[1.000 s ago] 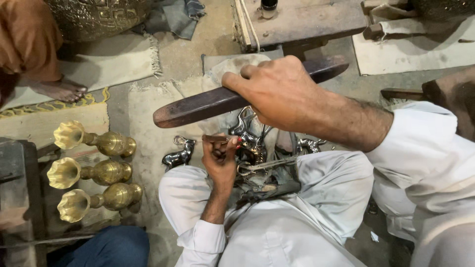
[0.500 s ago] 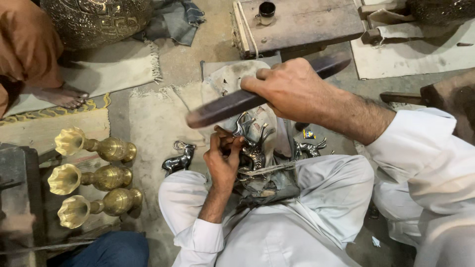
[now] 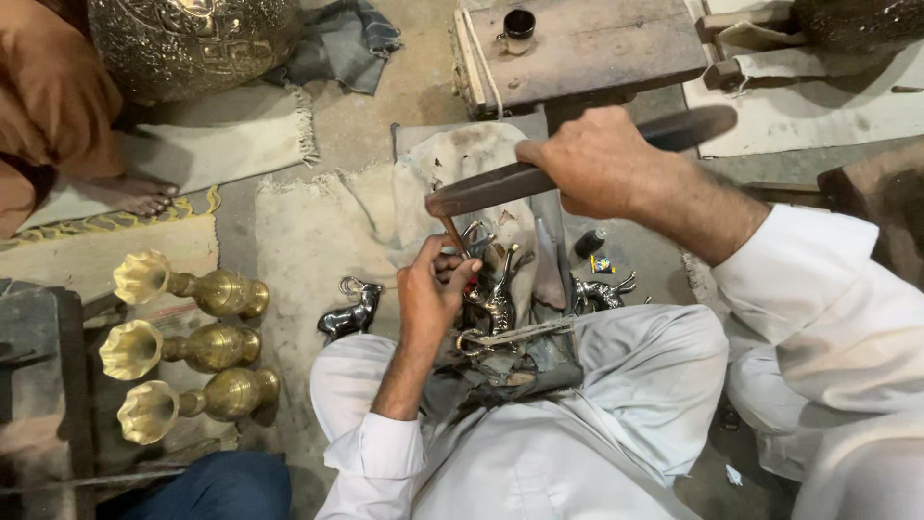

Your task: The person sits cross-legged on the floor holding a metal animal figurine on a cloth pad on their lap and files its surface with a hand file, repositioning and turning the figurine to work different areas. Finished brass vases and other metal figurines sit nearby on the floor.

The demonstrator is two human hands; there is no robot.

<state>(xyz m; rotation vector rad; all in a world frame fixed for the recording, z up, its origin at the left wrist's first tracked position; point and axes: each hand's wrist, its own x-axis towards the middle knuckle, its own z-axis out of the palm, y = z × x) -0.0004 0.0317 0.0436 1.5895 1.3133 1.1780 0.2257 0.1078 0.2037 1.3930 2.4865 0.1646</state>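
Sitting cross-legged on the floor in white clothes, I am looking down at my own two hands. Far out to the left of my fingers, three brass vases (image 3: 183, 347) are lying on their sides in a column, flared mouths pointing away from me. Nearer, just left of my left wrist, a small dark metal animal figure (image 3: 348, 315) is standing on the pale cloth (image 3: 308, 241).

My left hand (image 3: 428, 294) is curling in over my lap, thumb and fingertips pressing together around a thin chisel (image 3: 453, 234), which is slanting up out of the pinch. Its lower end is meeting a shiny metal deer figure (image 3: 491, 289) lying right beside my fingertips, on the worn cloth between my knees. Just below those fingers, a pair of metal tongs (image 3: 515, 334) is lying across my lap.

My right hand (image 3: 602, 164) is hanging above and to the right of the left one, fingers wrapping tight around a long dark wooden bat (image 3: 577, 164), which is stretching from just over the chisel's top out past my knuckles. Below that hand, another small metal animal figure (image 3: 603, 289) is standing near my right knee. Beyond my knuckles, a low wooden bench (image 3: 597, 43) is carrying a small dark cup (image 3: 518, 27).
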